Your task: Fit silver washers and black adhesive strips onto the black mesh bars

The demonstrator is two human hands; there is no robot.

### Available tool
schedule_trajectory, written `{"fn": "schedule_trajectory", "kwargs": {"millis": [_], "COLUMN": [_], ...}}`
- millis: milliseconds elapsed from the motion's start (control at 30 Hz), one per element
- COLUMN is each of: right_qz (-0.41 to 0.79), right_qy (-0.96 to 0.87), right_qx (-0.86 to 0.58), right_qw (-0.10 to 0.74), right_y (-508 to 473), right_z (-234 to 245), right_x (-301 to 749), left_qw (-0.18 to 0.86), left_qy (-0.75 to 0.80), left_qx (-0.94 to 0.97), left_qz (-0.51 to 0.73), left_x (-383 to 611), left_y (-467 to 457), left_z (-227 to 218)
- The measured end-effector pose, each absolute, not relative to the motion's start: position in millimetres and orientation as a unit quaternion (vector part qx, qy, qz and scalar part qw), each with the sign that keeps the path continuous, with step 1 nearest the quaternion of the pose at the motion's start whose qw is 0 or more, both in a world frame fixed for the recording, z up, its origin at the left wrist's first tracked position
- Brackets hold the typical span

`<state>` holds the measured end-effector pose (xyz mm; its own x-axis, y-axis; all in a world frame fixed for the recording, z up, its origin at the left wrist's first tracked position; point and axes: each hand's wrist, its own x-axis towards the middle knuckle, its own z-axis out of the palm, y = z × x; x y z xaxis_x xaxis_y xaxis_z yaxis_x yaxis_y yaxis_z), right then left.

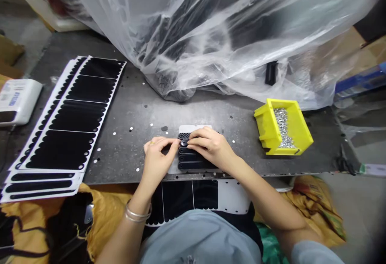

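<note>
A plain, grey-blue shirt (199, 236) of soft, loosely creased cloth is worn. A small dark marking is cut off at the lower edge, too blurred to be read. The right arm is covered by a short sleeve (313, 252) in the same colour; both forearms are left bare. Slim silver bangles (135, 217) are worn on the left wrist, and a thin gold-toned ring (152, 142) on a left finger (159, 139).

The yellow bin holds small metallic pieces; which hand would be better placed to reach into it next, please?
Probably the right hand: it is nearer the yellow bin, which stands on that side. The left hand, by the left ends of the black strips, would have to reach across.
</note>
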<state>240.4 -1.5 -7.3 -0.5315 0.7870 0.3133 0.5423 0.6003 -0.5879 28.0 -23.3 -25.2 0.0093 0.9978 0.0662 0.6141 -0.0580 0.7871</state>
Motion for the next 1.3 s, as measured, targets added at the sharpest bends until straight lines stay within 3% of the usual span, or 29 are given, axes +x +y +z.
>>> {"fn": "schedule_trajectory", "kwargs": {"millis": [233,400,533,667,800,867,933,1000,1067,1200,1300], "right_qz": [0.204,0.312,0.33,0.285,0.211,0.201,0.214,0.233,0.227,0.142,0.144], "right_qy": [-0.852,-0.769,-0.743,-0.775,-0.764,-0.766,-0.795,-0.82,-0.827,-0.792,-0.749], "right_qx": [-0.404,-0.48,-0.484,-0.468,-0.502,-0.523,-0.519,-0.487,-0.468,-0.545,-0.608], "right_qw": [0.263,0.285,0.324,0.316,0.346,0.314,0.23,0.188,0.214,0.236,0.223], "right_y": [-4.7,-10.1,-11.1,-9.3,-35.7,-64.8,-97.8,-126.7,-146.2,-160.8,-166.8], "right_z": [2.4,9.9,3.5,0.7,6.3,11.5,18.7,27.5,35.3,33.5,18.6], "right_x": [249.3,295.9,309.7,304.5,312.8,323.9,336.2,347.5,356.7,366.9,366.7], "left_qw": [0.315,0.326,0.331,0.315,0.234,0.204,0.241,0.321,0.369,0.39,0.409], "left_qy": [0.623,0.615,0.613,0.604,0.623,0.605,0.512,0.401,0.342,0.365,0.411], "left_qx": [0.637,0.642,0.641,0.664,0.669,0.67,0.713,0.779,0.822,0.826,0.806], "left_qz": [0.326,0.321,0.323,0.309,0.331,0.379,0.414,0.359,0.267,0.18,0.118], "left_x": [34.2,33.1,31.9,30.2,33.4,42.1,57.0,75.3,91.3,97.0,83.6], "left_y": [-16.9,-14.9,-13.5,-9.9,-29.9,-53.5,-79.1,-98.5,-108.3,-113.9,-125.5], "left_z": [-23.1,-23.1,-25.9,-24.2,-7.4,2.1,7.6,8.2,5.9,1.0,-12.1]}}
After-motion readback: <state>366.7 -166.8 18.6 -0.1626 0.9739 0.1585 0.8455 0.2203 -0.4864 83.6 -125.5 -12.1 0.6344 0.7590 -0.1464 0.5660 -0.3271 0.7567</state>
